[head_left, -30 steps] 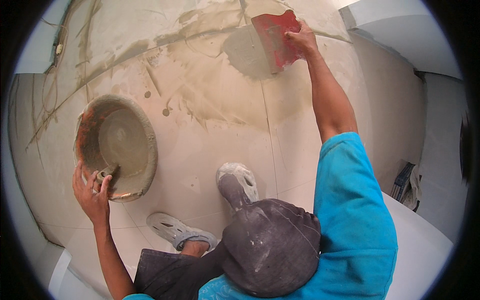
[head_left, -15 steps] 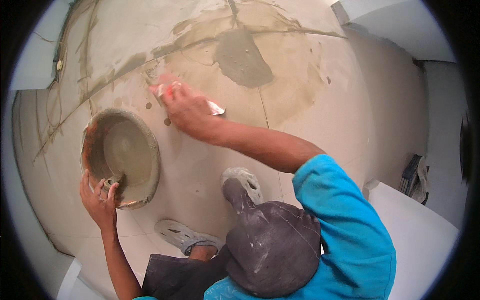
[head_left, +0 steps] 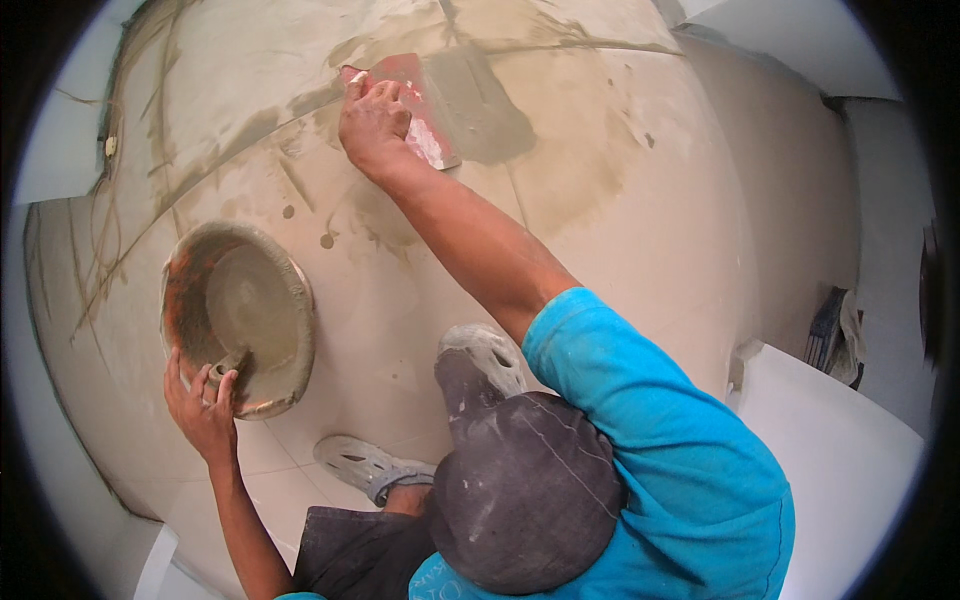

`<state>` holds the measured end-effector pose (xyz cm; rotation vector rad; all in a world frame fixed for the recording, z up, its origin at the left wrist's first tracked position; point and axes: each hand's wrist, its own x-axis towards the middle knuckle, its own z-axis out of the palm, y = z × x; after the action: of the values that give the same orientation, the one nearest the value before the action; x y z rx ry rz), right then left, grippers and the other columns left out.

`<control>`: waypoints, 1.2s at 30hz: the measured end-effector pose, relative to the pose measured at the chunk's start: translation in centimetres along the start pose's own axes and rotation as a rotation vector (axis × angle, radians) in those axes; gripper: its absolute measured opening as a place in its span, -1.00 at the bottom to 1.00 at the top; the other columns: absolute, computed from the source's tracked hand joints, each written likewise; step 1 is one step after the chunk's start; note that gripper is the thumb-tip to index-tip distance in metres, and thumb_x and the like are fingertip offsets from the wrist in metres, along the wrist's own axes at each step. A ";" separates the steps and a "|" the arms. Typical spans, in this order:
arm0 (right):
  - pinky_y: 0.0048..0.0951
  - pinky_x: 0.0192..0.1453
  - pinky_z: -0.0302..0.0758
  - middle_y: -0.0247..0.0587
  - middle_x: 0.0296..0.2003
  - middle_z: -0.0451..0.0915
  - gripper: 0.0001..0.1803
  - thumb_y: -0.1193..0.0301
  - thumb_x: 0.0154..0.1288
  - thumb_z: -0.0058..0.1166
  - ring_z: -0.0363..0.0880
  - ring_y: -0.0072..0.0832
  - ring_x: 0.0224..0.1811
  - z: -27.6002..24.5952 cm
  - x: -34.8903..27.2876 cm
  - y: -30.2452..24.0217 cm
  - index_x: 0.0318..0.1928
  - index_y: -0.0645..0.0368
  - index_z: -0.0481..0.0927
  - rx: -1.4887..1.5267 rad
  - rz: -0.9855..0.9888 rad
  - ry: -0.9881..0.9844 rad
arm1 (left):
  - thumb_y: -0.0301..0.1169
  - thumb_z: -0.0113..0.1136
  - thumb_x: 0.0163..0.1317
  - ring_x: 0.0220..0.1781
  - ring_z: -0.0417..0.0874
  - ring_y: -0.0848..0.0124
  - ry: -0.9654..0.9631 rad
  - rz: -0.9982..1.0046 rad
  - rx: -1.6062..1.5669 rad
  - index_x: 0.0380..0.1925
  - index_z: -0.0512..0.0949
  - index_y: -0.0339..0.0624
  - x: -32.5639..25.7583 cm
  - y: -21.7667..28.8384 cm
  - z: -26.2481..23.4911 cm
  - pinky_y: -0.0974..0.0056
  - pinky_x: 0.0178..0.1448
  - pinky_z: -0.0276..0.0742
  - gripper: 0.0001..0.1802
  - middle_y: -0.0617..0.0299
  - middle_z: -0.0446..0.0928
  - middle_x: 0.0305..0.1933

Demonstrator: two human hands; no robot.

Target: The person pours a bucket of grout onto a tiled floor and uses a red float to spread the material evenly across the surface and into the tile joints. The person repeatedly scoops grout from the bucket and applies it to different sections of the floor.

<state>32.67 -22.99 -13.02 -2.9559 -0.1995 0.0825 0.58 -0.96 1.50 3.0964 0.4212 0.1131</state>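
My right hand (head_left: 374,126) is closed round the handle of a red, flat-bladed trowel (head_left: 424,128), its face streaked white. The blade lies at the left edge of a wet grey-green grout patch (head_left: 490,108) on the tiled floor. At the left, my left hand (head_left: 204,418) grips the near rim of a round, mortar-crusted bucket (head_left: 302,325) with wet grout inside. A short, round-ended, grout-covered tool handle (head_left: 222,372) sits between that hand's thumb and fingers; its lower part is in the bucket, and I cannot tell whether the hand holds it.
Grout-smeared joints cross the pale floor tiles (head_left: 640,270). My clog-style shoes (head_left: 365,465) stand close to the bucket. White blocks (head_left: 830,420) rise at the right, beside a dark bundle (head_left: 830,330) by the wall. A thin cord (head_left: 112,190) runs along the far left.
My right hand has moved up and forward with the trowel, bringing its blade onto the grout patch. The left hand stays at the bucket's rim.
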 end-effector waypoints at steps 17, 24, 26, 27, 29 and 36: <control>-0.10 -0.04 0.55 0.15 0.08 0.45 -0.36 0.35 0.27 -0.02 0.36 -0.01 0.17 -1.8 1.7 3.9 0.33 0.27 0.19 0.020 0.100 -0.032 | -0.30 0.45 -0.06 0.34 0.28 0.07 -0.010 -0.026 0.011 -0.32 0.65 -0.26 0.0 0.3 -0.3 0.05 0.36 0.23 -0.67 0.12 0.32 0.33; -0.09 -0.03 0.54 -0.03 0.00 0.54 -0.49 0.39 0.26 -0.04 0.48 -0.13 0.06 -6.3 1.6 8.1 0.23 0.21 0.33 0.074 0.075 0.013 | -0.30 0.45 -0.06 0.34 0.29 0.06 0.004 0.004 -0.017 -0.32 0.64 -0.27 0.2 0.1 -0.1 0.05 0.35 0.23 -0.66 0.10 0.33 0.32; -0.11 -0.10 0.57 -0.06 -0.07 0.57 -0.55 0.41 0.25 -0.05 0.53 -0.15 0.00 -9.3 -0.8 9.0 0.16 0.19 0.39 0.080 -0.018 0.005 | -0.30 0.44 -0.04 0.35 0.27 0.09 -0.005 0.000 -0.012 -0.30 0.64 -0.26 0.0 -0.4 0.0 0.05 0.36 0.22 -0.67 0.13 0.32 0.33; -0.09 -0.15 0.58 -0.06 -0.10 0.57 -0.59 0.43 0.24 -0.06 0.54 -0.15 -0.04 -10.1 -2.8 9.2 0.12 0.17 0.41 0.091 -0.100 0.041 | -0.29 0.42 -0.01 0.37 0.25 0.12 -0.017 -0.006 0.001 -0.28 0.64 -0.24 -0.1 -0.8 0.1 0.06 0.38 0.21 -0.67 0.17 0.31 0.34; -0.12 -0.24 0.59 -0.02 -0.11 0.56 -0.64 0.46 0.21 -0.07 0.55 -0.15 -0.07 -10.0 -8.7 9.7 0.05 0.16 0.42 0.060 -0.270 0.004 | -0.28 0.41 0.01 0.39 0.23 0.16 -0.027 -0.015 0.001 -0.26 0.64 -0.23 -0.2 -1.0 0.3 0.06 0.40 0.20 -0.67 0.21 0.30 0.35; -0.27 -0.39 0.63 0.05 -0.14 0.51 -0.47 0.45 0.11 0.00 0.53 -0.04 0.01 -6.7 -20.0 11.7 0.17 0.14 0.40 0.053 -0.487 -0.061 | -0.30 0.44 -0.05 0.35 0.28 0.07 -0.009 -0.018 -0.006 -0.30 0.64 -0.24 0.7 -0.1 0.2 0.05 0.37 0.22 -0.67 0.12 0.32 0.33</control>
<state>14.85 -38.35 -7.65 -2.7638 -0.8963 0.1091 1.26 -0.68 1.35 3.0854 0.4470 0.1005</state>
